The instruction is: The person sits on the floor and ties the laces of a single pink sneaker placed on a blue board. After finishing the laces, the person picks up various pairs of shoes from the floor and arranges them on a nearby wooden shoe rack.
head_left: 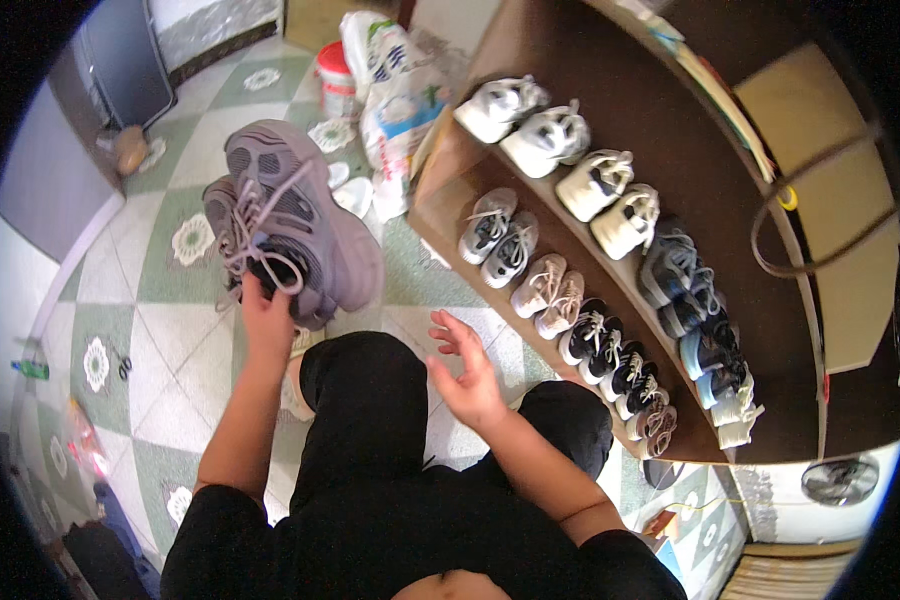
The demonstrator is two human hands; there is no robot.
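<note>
A pair of chunky greyish-mauve sneakers (pixel 305 215) hangs from my left hand (pixel 268 318), which grips them at the heel openings with the fingers partly inside. Their toes point away from me, and the laces are tied. My right hand (pixel 462 375) is held out over my knees with its fingers apart and nothing in it. To the right stands a brown shoe rack (pixel 710 165). White sneakers (pixel 550 137) and dark sneakers (pixel 675 268) line its upper shelf. Grey sneakers (pixel 510 250), pinkish sneakers (pixel 550 295) and black sneakers (pixel 592 340) fill the lower one.
A white printed sack (pixel 395 110) leans by the rack's far end, beside a red-lidded bucket (pixel 337 80). White slippers (pixel 353 195) lie on the tiled floor (pixel 165 335). Scissors (pixel 124 367) and a green bottle (pixel 30 370) are at the left. A fan (pixel 840 482) shows at lower right.
</note>
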